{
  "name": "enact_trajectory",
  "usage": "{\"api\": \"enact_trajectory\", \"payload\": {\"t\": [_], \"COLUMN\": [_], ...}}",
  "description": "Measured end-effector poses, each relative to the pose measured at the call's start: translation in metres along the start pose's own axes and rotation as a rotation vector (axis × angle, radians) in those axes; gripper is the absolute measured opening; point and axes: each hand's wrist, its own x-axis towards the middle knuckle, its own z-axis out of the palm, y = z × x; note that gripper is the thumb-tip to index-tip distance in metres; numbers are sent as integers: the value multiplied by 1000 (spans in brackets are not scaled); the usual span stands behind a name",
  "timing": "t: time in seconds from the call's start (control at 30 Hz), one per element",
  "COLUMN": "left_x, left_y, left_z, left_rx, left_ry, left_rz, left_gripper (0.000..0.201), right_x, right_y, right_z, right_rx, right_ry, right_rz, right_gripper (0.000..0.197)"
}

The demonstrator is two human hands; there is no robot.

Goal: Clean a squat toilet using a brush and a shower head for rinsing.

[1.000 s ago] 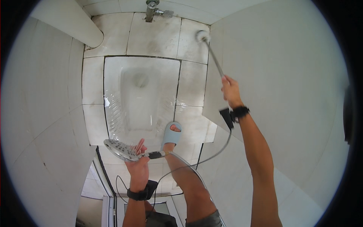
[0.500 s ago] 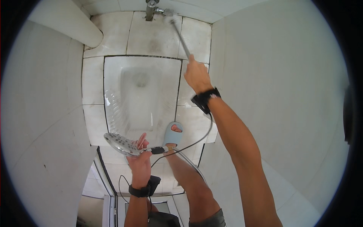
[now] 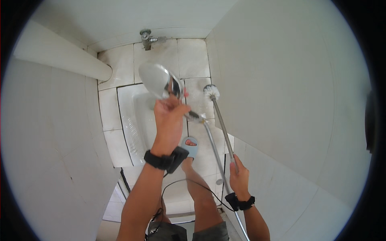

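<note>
Above the squat toilet (image 3: 121, 114), my left hand (image 3: 171, 114) is wrapped round the neck of a chrome shower head (image 3: 152, 80). The shower head's smooth back shows, and its spray face is hidden. From its handle a metal hose (image 3: 215, 150) runs down past my leg. On the right, my right hand (image 3: 239, 172) grips the handle of a toilet brush (image 3: 222, 122). The brush's round white bristle head (image 3: 211, 92) is by the floor tiles near the right wall.
A chrome valve (image 3: 146, 38) juts from the far wall. A thick white pipe (image 3: 68, 62) slants down at the far left. My slippered foot (image 3: 190, 145) stands beside the toilet. A floor drain (image 3: 219, 182) lies to its right, and a thin black cable (image 3: 189, 181) hangs between my wrists.
My left hand has moved forward and right with the shower head, turning its back into view. My right hand has drawn back toward me, taking the brush from the valve to the right-hand tiles.
</note>
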Motion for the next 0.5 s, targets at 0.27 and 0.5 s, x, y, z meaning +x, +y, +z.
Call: {"api": "enact_trajectory", "payload": {"t": [0.27, 0.5], "left_x": [22, -65], "left_y": [6, -5], "left_z": [34, -54], "left_rx": [-37, -135], "left_ry": [-152, 149], "left_rz": [71, -23], "left_gripper": [38, 32], "right_x": [-34, -16], "right_y": [35, 51], "right_z": [-7, 5], "right_rx": [15, 237], "right_ry": [154, 25], "right_rz": [-81, -22], "right_gripper": [33, 37]}}
